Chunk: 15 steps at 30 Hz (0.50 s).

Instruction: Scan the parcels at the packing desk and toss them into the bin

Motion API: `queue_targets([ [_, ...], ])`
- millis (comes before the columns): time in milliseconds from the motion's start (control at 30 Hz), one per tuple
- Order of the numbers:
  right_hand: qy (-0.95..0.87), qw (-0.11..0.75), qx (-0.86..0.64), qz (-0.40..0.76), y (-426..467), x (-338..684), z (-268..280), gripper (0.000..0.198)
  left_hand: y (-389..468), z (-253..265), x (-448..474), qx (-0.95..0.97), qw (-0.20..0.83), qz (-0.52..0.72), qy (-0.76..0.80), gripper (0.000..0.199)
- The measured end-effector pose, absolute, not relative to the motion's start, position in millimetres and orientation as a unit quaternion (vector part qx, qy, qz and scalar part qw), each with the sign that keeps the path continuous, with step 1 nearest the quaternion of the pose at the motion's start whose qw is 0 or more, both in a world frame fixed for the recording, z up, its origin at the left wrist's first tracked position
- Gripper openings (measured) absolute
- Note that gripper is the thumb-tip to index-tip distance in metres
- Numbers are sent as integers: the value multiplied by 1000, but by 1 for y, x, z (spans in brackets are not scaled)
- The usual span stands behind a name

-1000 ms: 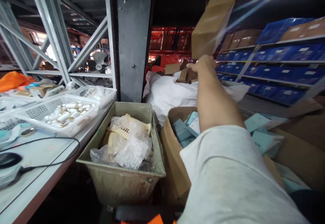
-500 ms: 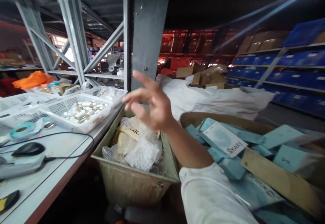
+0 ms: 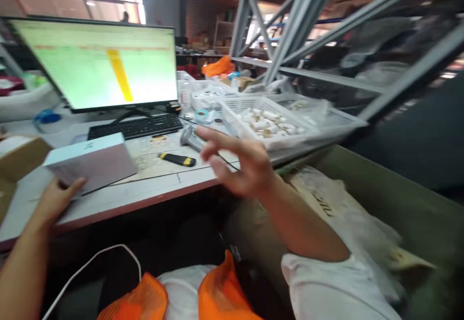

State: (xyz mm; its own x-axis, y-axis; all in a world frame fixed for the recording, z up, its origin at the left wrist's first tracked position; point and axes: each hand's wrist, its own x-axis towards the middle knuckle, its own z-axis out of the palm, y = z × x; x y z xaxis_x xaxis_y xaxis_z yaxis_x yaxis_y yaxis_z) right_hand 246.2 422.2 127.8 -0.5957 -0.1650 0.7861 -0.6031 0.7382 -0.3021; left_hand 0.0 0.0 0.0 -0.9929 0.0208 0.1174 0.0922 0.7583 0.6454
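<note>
The left hand's (image 3: 60, 198) thumb rests against the pale-blue rectangular box (image 3: 93, 164) on the white desk (image 3: 155, 184); hidden fingers make its grip impossible to tell. The blurred right hand (image 3: 246, 167) hovers, fingers apart.

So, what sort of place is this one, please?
Probably a warehouse workstation: a monitor on a desk, a plastic basket of small white pieces, and a metal frame beyond.

blurred right hand (image 3: 241, 167), screen (image 3: 152, 66) seemingly unreadable, cropped carton (image 3: 31, 158)
</note>
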Motion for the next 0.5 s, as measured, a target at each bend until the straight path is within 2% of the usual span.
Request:
queue_targets([
  [100,-881,386,126,241,465,138,103,45,-15,-10,2,-37,36,-425,-904,80],
  [200,-927,313,32,204,505,73,53,46,-9,-17,-1,-81,33,-490,-867,91],
  [267,-938,288,21,190,528,54,21,51,-7,-22,-5,-97,40,-521,-847,90],
  [333,-932,314,-3,181,552,44,1,54,-7,-28,-9,-107,40,-538,-835,89],
  [500,-931,312,-18,188,602,24,-9,54,-9,-32,-8,-105,28,-547,-830,89],
])
